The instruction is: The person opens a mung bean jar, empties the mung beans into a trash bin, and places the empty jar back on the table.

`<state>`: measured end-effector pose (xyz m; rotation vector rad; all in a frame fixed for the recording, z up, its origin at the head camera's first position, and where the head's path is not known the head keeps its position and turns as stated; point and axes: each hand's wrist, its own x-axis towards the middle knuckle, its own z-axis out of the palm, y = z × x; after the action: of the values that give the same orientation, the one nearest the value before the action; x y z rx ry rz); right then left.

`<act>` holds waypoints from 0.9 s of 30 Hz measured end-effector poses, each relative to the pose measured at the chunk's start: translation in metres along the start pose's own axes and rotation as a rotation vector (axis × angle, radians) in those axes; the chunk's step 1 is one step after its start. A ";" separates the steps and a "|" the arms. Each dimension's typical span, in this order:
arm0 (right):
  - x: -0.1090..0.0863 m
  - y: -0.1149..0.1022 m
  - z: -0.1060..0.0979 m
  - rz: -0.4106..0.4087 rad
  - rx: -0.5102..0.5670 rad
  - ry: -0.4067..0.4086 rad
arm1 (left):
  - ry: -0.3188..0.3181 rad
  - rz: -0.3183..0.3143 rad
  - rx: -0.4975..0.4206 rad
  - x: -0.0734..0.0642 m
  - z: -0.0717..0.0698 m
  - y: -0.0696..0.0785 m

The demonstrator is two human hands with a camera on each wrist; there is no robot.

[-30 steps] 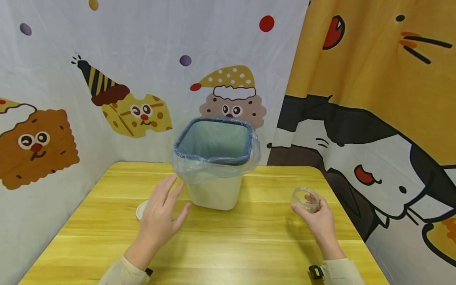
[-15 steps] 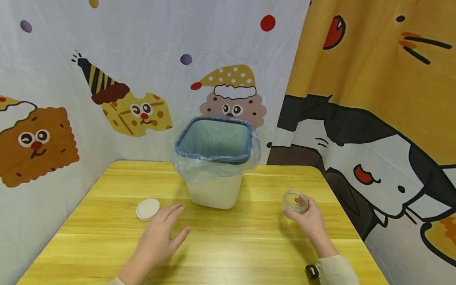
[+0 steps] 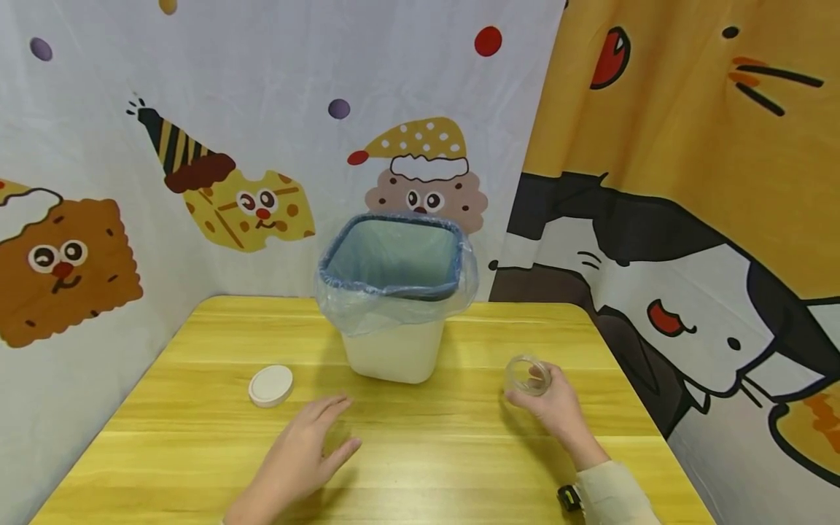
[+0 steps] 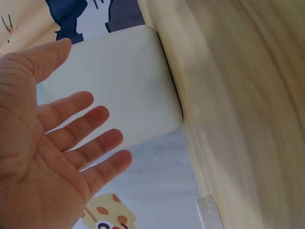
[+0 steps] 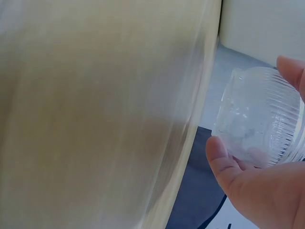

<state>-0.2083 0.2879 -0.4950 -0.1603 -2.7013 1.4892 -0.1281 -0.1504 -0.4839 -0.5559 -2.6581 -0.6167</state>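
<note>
My right hand [image 3: 556,410] holds a clear jar [image 3: 527,375] above the right side of the table, its open mouth facing up. In the right wrist view the ribbed jar [image 5: 259,117] is pinched between thumb and fingers. My left hand [image 3: 298,452] hovers over the table at the front left with nothing in it. Its fingers are spread and relaxed, as the left wrist view shows the left hand [image 4: 62,138] from the palm side. A round white lid [image 3: 270,386] lies flat on the table, just beyond that hand.
A cream trash bin [image 3: 394,350] with a bluish plastic liner [image 3: 400,310] folded over its rim stands at the back middle of the wooden table [image 3: 420,452]. Behind it hangs a cartoon-printed curtain [image 3: 262,73]. A small black object [image 3: 568,499] sits at my right sleeve.
My right hand has carried the jar left and slightly nearer. The left hand has drawn back toward me and a little right, uncovering the white lid. The bin has stayed put.
</note>
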 end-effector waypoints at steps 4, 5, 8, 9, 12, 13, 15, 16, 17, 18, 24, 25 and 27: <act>0.001 -0.001 0.001 0.003 -0.020 -0.016 | -0.017 -0.011 -0.007 -0.001 0.000 0.001; 0.001 -0.001 0.002 0.005 -0.025 -0.017 | -0.019 -0.014 -0.007 -0.001 0.000 0.002; 0.000 -0.002 0.002 0.009 -0.040 -0.018 | -0.021 -0.019 -0.012 -0.001 0.000 0.003; 0.000 -0.002 0.002 0.010 -0.044 -0.018 | -0.021 -0.019 -0.012 -0.001 0.000 0.003; -0.001 -0.003 0.002 0.013 -0.052 -0.017 | -0.033 -0.030 -0.020 -0.002 0.001 0.003; -0.001 -0.003 0.002 0.014 -0.053 -0.017 | -0.042 -0.037 -0.024 -0.002 0.002 0.002; -0.001 -0.003 0.002 0.014 -0.055 -0.018 | -0.062 -0.051 -0.027 -0.002 0.002 0.002; -0.001 -0.003 0.002 0.014 -0.057 -0.018 | -0.072 -0.058 -0.029 -0.002 0.002 0.002; -0.001 -0.002 0.002 0.015 -0.059 -0.019 | -0.082 -0.063 -0.032 -0.002 0.002 0.002; -0.001 -0.002 0.002 0.015 -0.060 -0.020 | -0.088 -0.066 -0.033 -0.002 0.002 0.002; -0.001 -0.001 0.003 0.013 -0.062 -0.034 | -0.093 -0.062 -0.034 -0.002 0.002 0.004; -0.001 -0.001 0.003 0.012 -0.064 -0.036 | -0.093 -0.063 -0.034 -0.002 0.002 0.004; -0.002 -0.001 0.003 0.013 -0.070 -0.039 | -0.093 -0.063 -0.038 -0.002 0.002 0.004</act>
<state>-0.2071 0.2846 -0.4958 -0.1533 -2.7899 1.4161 -0.1249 -0.1465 -0.4851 -0.5248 -2.7661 -0.6761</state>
